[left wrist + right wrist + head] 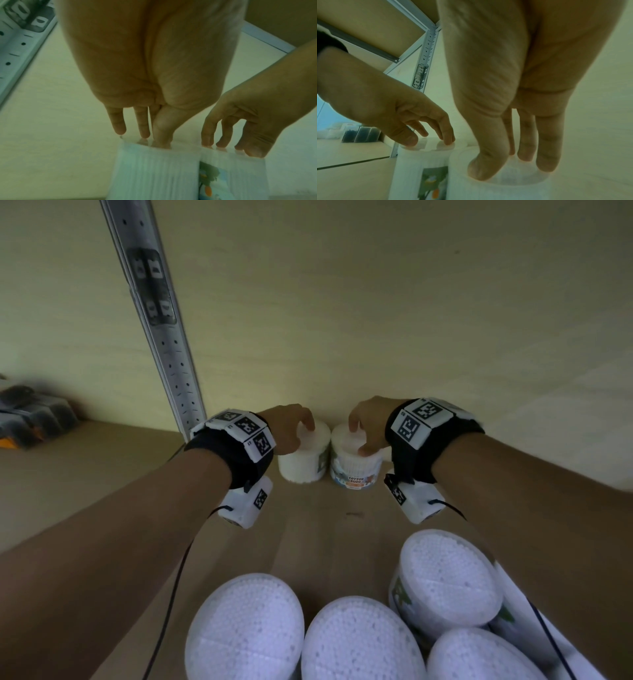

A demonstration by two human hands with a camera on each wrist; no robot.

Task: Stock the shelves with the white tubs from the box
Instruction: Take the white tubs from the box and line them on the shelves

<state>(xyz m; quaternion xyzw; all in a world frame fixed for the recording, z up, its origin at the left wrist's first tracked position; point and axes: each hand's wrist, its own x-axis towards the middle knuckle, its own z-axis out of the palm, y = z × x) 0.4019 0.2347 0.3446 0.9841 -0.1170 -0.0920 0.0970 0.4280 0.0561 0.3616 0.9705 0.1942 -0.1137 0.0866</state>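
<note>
Your two hands sit at the back of the shelf [325, 508], just right of the perforated steel upright [161, 313], each on top of a cotton bud tub. Your left hand [286, 428] rests fingertips and thumb on the lid of the left tub [301, 463]; your right hand [366, 422] does the same on the right tub [356, 467], the one showing the "Cotton Buds" label. Both tubs stand upright on the shelf board, touching or nearly touching each other, close to the back wall. In the wrist views the fingers [118, 124] of your left hand and the fingers [546, 148] of your right hand reach down fairly straight onto the lids, pressing or steadying and not wrapped round the walls, so neither hand grips anything. More tubs of the same kind [359, 642] lie nearer you than the upright, packed together, apparently in the box, though its walls are hard to make out. Expect these tubs to be light, since they hold only packed cotton buds, with thin, stiff, smooth plastic walls that could slip or flex under a hard squeeze. A light tub probably tips easily when nudged at the top, so take each round the side wall, about halfway up, thumb opposite fingers, and not by the lid, which might pop off.
</note>
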